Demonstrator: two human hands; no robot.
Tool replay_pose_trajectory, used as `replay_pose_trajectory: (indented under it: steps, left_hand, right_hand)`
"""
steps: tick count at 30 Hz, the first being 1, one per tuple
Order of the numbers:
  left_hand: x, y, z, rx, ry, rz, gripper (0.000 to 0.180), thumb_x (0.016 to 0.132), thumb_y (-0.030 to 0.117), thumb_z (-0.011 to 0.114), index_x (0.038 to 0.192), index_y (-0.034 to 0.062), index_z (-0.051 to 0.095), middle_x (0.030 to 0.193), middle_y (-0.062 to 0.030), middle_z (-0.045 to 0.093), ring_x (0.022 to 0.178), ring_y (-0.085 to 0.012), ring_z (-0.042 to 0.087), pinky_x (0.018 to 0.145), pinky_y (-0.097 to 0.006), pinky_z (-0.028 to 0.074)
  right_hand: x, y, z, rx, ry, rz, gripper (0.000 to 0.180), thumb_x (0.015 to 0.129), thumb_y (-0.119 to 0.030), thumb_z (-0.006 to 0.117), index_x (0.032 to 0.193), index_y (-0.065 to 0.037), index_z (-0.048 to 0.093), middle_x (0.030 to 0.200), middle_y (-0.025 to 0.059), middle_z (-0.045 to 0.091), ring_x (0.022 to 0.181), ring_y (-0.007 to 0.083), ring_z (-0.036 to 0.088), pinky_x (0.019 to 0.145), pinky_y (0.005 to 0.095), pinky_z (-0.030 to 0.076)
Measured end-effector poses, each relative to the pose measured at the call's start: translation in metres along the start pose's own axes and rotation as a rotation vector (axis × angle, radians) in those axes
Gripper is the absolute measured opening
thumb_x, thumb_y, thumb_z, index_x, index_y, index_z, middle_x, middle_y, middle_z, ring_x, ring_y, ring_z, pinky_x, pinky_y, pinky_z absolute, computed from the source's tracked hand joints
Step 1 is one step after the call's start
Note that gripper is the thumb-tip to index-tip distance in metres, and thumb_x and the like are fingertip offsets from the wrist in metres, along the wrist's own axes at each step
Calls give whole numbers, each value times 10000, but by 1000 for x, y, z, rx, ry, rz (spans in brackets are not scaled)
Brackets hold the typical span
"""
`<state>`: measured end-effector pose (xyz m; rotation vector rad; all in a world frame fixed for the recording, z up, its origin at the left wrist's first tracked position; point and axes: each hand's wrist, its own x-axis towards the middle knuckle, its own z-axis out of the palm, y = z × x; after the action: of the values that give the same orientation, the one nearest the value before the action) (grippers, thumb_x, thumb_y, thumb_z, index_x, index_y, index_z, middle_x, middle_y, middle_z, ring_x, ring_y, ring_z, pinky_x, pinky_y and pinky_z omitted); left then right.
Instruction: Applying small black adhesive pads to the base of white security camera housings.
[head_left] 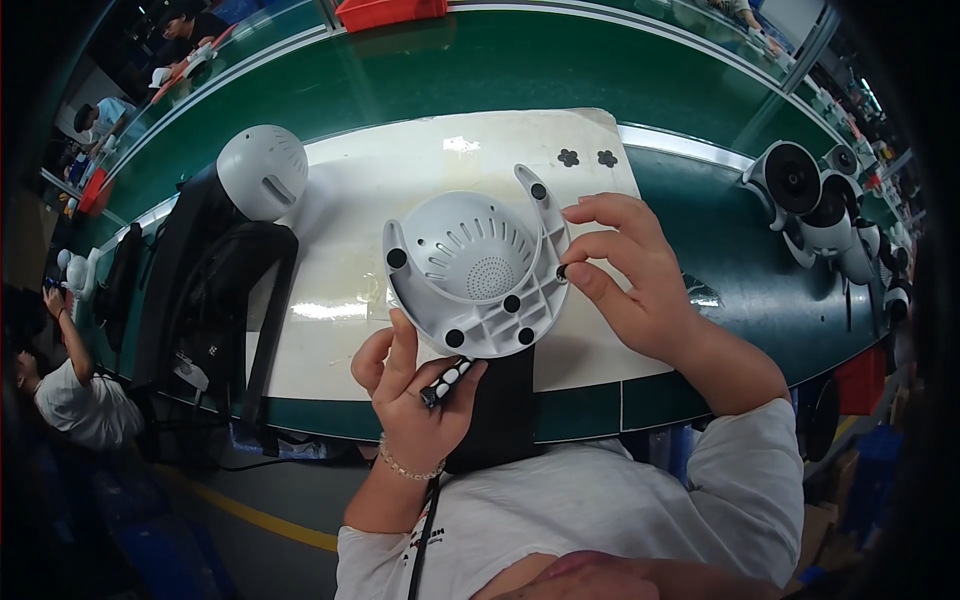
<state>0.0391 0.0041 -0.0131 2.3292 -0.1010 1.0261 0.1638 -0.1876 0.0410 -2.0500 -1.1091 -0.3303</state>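
Note:
A white plastic device housing (470,235) with slots and a round patch of small holes lies in front of me, its ribbed base (485,325) facing up. Several round black pads sit on its base and two arms. My left hand (415,425) is at the near left edge, closed on a strip of black pads with white dots (447,382), one finger against the housing. At the right edge of the base, my right hand (635,290) pinches a small round black pad (562,272) between thumb and forefinger. Its other fingers are raised near the right arm.
A white mat (350,190) lies under the housing, with two black flower-shaped pieces (587,158). Left stand a white dome (262,172) and black padded items (185,290). White-and-black camera units (825,210) crowd the right. A green conveyor belt (500,65) runs behind; other people work at left.

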Motion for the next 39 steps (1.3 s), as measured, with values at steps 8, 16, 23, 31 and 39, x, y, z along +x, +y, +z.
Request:
replay_pose_trajectory:
  steps: [8,16,23,31,39]
  left_hand:
    - [0,0,1,5,2,-1,218,539,86,774,711,14,662,1300,-115,409,960,-226,401,800,-259,347]
    - [0,0,1,-2,7,-2,224,541,83,775,722,11,665,1296,-105,415,965,-222,399,796,-254,347]
    - [0,2,2,25,-9,-5,222,546,93,775,718,8,663,1298,-117,410,969,-227,398,805,-255,342]
    - [-2,0,3,7,1,12,225,544,112,777,715,28,657,1304,-135,397,984,-248,403,815,-274,347]
    - [-7,-8,-9,-79,-46,-72,217,538,109,761,730,82,663,1273,-156,429,1030,-289,408,802,-298,353]
  right_hand:
    - [-3,2,1,335,29,179,62,768,-102,585,819,-66,589,1063,55,518,996,231,459,871,342,327]
    - [1,-5,-2,-277,87,-165,68,703,-117,619,768,-102,605,1001,22,573,965,207,498,811,333,335]
    - [-11,-12,-3,-522,107,-303,146,680,-146,638,812,-86,622,1021,-6,575,944,170,509,754,314,318]
    - [3,12,-2,900,-103,580,353,811,-227,583,1087,-22,508,958,38,514,854,137,511,721,244,406]
    - [38,30,-4,1074,-163,806,236,833,-277,549,936,-69,594,658,-15,563,469,26,459,405,155,350]
